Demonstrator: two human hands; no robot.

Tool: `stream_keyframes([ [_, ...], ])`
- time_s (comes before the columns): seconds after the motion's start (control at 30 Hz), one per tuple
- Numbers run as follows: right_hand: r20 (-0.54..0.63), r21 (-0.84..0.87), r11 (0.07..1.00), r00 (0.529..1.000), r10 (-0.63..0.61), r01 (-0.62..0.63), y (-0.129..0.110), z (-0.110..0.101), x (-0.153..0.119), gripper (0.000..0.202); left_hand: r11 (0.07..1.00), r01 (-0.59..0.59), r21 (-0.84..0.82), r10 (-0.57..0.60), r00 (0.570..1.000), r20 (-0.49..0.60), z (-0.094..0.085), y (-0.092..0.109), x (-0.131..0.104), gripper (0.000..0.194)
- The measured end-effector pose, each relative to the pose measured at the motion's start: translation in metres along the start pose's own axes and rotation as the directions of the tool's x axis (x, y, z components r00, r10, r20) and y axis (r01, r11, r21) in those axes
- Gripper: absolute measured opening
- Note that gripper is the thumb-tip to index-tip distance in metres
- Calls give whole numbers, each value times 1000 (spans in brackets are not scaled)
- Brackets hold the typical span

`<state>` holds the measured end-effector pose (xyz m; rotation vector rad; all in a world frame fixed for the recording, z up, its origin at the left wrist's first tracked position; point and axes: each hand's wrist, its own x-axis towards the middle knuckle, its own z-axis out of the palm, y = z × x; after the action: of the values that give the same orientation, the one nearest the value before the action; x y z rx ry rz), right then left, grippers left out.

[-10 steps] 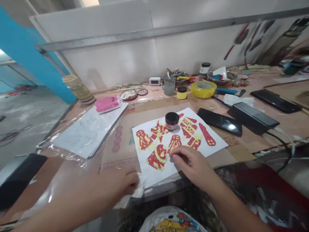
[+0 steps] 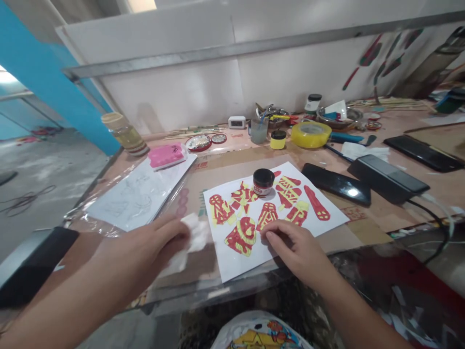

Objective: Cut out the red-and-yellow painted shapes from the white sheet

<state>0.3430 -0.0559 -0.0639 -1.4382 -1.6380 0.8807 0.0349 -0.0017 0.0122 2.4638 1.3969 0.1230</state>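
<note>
My left hand point(image 2: 167, 241), partly smeared by motion, grips a crumpled white tissue point(image 2: 197, 232) over the cardboard, just left of a white sheet of paper point(image 2: 231, 268). My right hand point(image 2: 292, 245) rests on the sheet with its thumb and fingers drawn together at the lower end of a red and yellow painted shape point(image 2: 268, 215); what the fingertips hold, if anything, is hidden. Several other red and yellow painted shapes lie around it, among them a round-topped one point(image 2: 241, 236). A small jar with a black lid point(image 2: 263, 182) stands upright on the sheet.
Left of the cardboard are sketch sheets point(image 2: 129, 203) in clear plastic beneath a pink packet point(image 2: 167, 155). Behind stand a yellow jar point(image 2: 278, 139), a cup with brushes point(image 2: 259, 132) and a yellow tape roll point(image 2: 311, 134). A phone point(image 2: 336, 184) and a black power brick point(image 2: 388, 178) lie at right.
My left hand has lifted and moved up and left, carrying the tissue off the sheet's lower left corner. My right hand stays at the same painted shape. The view has shifted slightly.
</note>
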Motion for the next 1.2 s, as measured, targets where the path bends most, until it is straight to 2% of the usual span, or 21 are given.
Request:
stream_keyframes([
  [0.03,-2,6,1000,1000,6,-6,0,0,0,19,999,-48,-14,47,995,-85,8,12,5,19],
  [0.07,-3,10,1000,1000,9,-9,0,0,0,19,988,-149,-41,145,986,-86,18,24,10,21],
  [0.13,-9,9,1000,1000,7,-6,0,1,0,19,946,-319,-52,323,936,140,41,41,17,18],
  [0.17,-10,6,1000,1000,2,-2,0,1,0,19,931,-365,-3,358,911,205,51,47,20,23],
  [0.23,-14,-7,1000,1000,-8,8,0,1,1,18,921,-387,47,367,902,228,64,53,24,24],
  [0.33,-19,-29,999,999,-35,34,-1,0,1,17,935,-351,50,339,926,166,67,61,32,23],
  [0.4,-20,-35,998,999,-43,42,-1,0,1,18,896,-443,24,425,873,240,65,70,38,25],
  [0.47,-23,-30,999,999,-28,27,-1,0,0,20,885,-465,24,441,854,275,62,76,43,28],
  [0.5,-24,-27,1000,1000,-13,12,0,0,0,21,889,-458,19,436,857,276,60,75,45,29],
  [0.57,-27,-19,1000,999,18,-18,0,0,-1,24,925,-378,35,361,905,224,56,61,49,29],
  [0.63,-20,-10,999,999,36,-37,0,0,-1,25,971,-212,106,205,976,73,51,30,52,29],
  [0.67,-12,-8,999,999,41,-41,0,0,-1,25,979,-132,154,136,991,-14,49,11,55,27],
  [0.7,-4,-8,999,999,43,-43,-1,0,-1,25,978,-78,194,95,992,-83,47,-9,57,21],
  [0.77,8,-15,999,999,37,-37,-1,0,-1,25,972,22,235,7,993,-119,46,-43,61,15],
  [0.83,7,-27,999,999,37,-37,-1,0,-1,25,961,109,256,-84,991,-106,46,-61,62,18],
  [0.9,3,-40,998,999,43,-43,-2,0,-1,25,969,95,229,-82,995,-65,46,-57,57,18],
  [0.97,1,-48,998,999,45,-45,-2,0,-1,25,990,-83,115,70,991,111,45,-40,44,16],
  [1.0,3,-48,998,999,46,-46,-3,0,-1,25,982,-187,37,174,957,232,44,-29,36,18],
  [1.03,6,-47,998,999,47,-47,-3,0,-1,25,973,-229,-11,223,932,287,43,-20,27,21],
  [1.1,12,-44,998,999,51,-50,-4,0,-1,24,967,-249,-62,255,909,329,39,-7,11,24],
  [1.2,31,-41,998,998,46,-44,-4,1,0,23,981,-187,-46,192,922,337,33,-3,-5,26],
])
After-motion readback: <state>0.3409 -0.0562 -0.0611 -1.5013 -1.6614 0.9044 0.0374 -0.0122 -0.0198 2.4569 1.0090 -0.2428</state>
